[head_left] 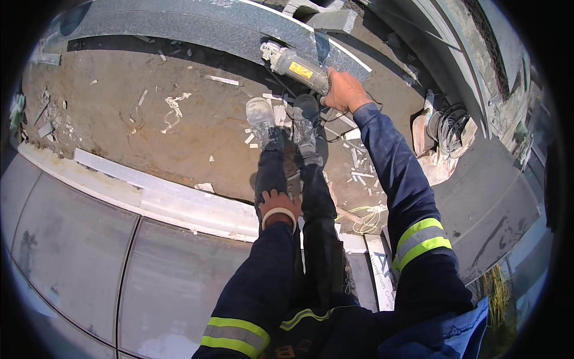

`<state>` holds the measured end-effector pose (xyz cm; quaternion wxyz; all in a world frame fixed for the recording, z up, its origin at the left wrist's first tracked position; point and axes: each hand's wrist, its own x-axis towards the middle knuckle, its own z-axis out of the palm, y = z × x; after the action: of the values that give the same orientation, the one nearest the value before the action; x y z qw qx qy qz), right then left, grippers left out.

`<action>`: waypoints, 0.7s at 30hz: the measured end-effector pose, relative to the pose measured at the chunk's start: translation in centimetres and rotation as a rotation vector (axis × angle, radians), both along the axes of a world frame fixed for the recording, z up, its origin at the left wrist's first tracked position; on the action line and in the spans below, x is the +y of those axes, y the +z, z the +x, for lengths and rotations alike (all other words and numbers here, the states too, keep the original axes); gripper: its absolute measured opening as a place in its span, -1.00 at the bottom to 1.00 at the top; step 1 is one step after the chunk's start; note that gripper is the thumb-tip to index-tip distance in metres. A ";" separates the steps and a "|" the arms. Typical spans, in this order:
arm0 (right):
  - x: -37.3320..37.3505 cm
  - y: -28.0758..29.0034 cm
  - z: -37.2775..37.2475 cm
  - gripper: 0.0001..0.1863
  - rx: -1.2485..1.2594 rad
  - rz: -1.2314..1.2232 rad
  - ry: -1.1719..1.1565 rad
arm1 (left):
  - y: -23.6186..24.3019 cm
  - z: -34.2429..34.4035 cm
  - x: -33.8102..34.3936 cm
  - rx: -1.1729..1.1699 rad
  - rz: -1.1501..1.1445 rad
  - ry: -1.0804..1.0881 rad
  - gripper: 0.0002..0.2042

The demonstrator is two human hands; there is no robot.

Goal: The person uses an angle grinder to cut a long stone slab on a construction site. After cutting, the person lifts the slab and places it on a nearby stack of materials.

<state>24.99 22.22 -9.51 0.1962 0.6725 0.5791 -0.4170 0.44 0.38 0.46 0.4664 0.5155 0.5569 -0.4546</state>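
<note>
My right hand [347, 91] is wrapped round the rear of a grey angle grinder [292, 64] with a yellow label. The grinder's head points up and left, close to the lower edge of a long speckled grey slab [197, 31]; whether its disc touches the slab I cannot tell. A dark cord trails from the tool past my boots. Spread over my leg near the knee, my left hand [278, 206] holds nothing and wears a pale band at the wrist.
Broken strips and chips [362, 175] litter the brown ground round my dusty boots [260, 113]. A coiled cable [449, 130] lies on a sack at the right. A pale ledge [179, 200] and large grey panels [72, 239] run along the near left. A concrete block [335, 21] stands behind the slab.
</note>
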 end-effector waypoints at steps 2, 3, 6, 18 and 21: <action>-0.4 0.4 0.6 -0.43 -0.020 -0.023 -0.007 | -0.3 0.0 0.0 -0.006 -0.009 0.001 -0.45; -0.4 0.4 0.8 -0.43 -0.016 -0.016 0.000 | -0.3 0.1 -0.1 -0.012 -0.002 0.011 -0.45; 0.2 -0.1 0.1 -0.43 0.010 0.009 0.001 | -0.4 -0.1 -0.3 -0.003 0.014 -0.008 -0.45; 2.1 -2.0 -1.9 -0.43 0.063 0.078 0.022 | 0.1 0.2 0.0 0.006 0.005 -0.080 -0.45; 0.6 -0.5 -0.3 -0.41 0.040 0.046 0.006 | 0.0 0.2 0.3 0.003 0.005 -0.067 -0.46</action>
<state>24.71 22.85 -9.96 0.1701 0.6666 0.5945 -0.4163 0.65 0.72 0.45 0.4486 0.5343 0.5411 -0.4695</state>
